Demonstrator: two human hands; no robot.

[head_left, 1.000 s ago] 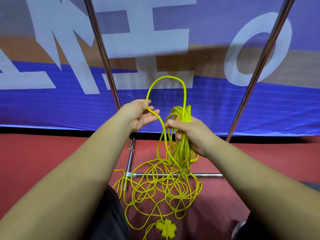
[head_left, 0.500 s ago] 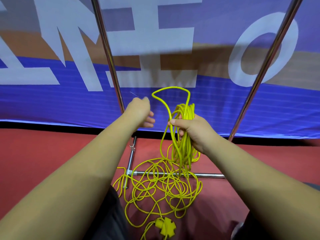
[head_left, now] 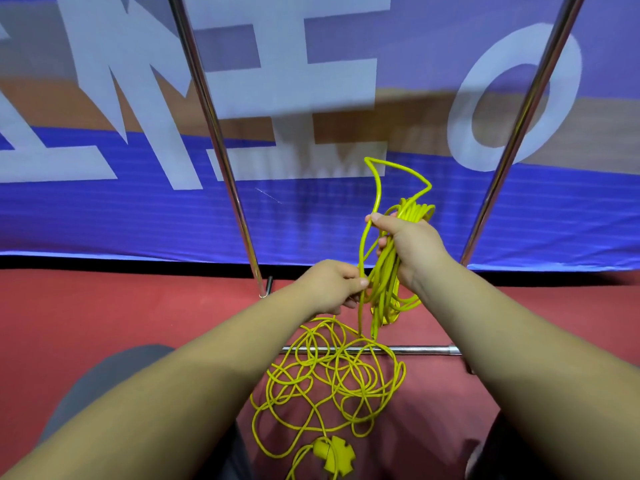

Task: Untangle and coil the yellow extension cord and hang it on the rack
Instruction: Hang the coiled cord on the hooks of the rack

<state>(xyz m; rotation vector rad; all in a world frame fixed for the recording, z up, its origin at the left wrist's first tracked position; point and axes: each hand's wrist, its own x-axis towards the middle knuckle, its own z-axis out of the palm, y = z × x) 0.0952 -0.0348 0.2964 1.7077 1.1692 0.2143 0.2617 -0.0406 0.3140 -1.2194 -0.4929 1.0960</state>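
The right hand [head_left: 412, 247] gripped the coil [head_left: 382, 289]; the left hand [head_left: 329, 287] pinched the cord [head_left: 360, 247]. A hard pull could knot the pile [head_left: 332, 379] on the floor [head_left: 104, 317].

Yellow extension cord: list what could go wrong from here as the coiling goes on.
1. The loose tangle lies across the rack's bottom rail; drawing the strand up with the left hand may tighten a knot or snag on the rail.
2. The kinked top loop above the right hand stands out of the coil and may slip from the grip.
3. The socket end, below the tangle, could catch in it when drawn up.
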